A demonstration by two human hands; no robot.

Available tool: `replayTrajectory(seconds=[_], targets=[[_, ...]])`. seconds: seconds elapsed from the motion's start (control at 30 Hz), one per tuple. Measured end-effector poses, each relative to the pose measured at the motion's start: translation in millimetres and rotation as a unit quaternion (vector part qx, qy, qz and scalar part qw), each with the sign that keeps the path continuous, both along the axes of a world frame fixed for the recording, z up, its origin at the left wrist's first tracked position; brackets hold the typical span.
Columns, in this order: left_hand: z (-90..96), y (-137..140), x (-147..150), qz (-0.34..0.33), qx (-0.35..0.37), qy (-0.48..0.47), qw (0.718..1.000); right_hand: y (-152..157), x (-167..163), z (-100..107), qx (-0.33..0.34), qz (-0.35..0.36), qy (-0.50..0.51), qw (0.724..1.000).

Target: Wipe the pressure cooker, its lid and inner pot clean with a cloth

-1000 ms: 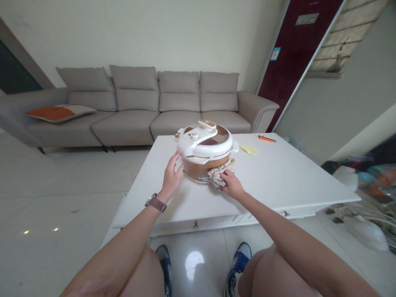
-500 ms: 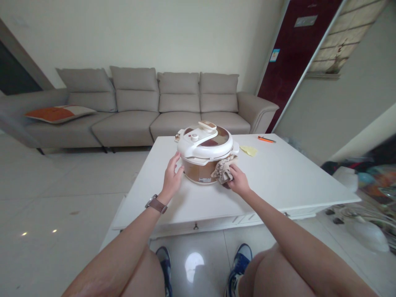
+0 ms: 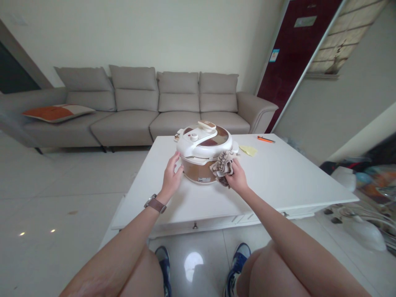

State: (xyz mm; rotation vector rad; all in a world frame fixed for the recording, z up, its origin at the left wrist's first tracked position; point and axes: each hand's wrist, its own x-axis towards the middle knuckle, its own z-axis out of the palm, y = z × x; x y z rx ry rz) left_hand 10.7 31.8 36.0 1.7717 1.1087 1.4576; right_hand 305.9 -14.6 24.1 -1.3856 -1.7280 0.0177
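A white and gold electric pressure cooker (image 3: 198,170) stands upright on the white table (image 3: 278,177), its lid on. My left hand (image 3: 172,175) rests against the cooker's left side, thumb and fingers apart, holding nothing. Bunched up in my right hand (image 3: 237,176) is a brown and beige patterned cloth (image 3: 223,164). The cloth lies at the cooker's right front side, just under the lid's rim, and hides part of the body there. My right fingers are closed round it, partly hidden by its folds.
Right of the cooker lie a yellow piece of cloth or paper (image 3: 248,150) and an orange utility knife or pen (image 3: 266,139). A grey sofa (image 3: 179,101) with an orange and white cushion (image 3: 57,113) stands behind the table. Assorted items (image 3: 374,181) are on the floor at right.
My right hand has moved the cloth slightly up and left along the cooker's side, and its folds have shifted. My left hand stays in place against the cooker.
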Motion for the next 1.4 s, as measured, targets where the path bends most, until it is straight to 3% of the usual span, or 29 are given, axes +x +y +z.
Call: replayTrajectory(seconds=[0.33, 0.67, 0.83, 1.1, 1.4], targets=[[-0.9, -2, 5, -0.004, -0.005, -0.012, 1.000, -3, 4, -3, -0.034, 0.016, -0.018, 0.999], [-0.5, -1, 8, -0.005, -0.007, -0.025, 1.000, -1, 16, -19, -0.099, 0.045, -0.064, 0.992], [-1.6, -1, 10, -0.002, -0.007, -0.031, 0.999, -5, 16, -16, -0.115, 0.058, -0.097, 0.987], [1.9, -4, 9, 0.012, -0.010, -0.010, 1.000, -12, -7, -5, -0.136, 0.075, -0.228, 0.961], [-3.5, 0, 4, -0.005, 0.012, -0.021, 1.000, -16, -55, -12, -0.145, 0.028, -0.275, 0.950]])
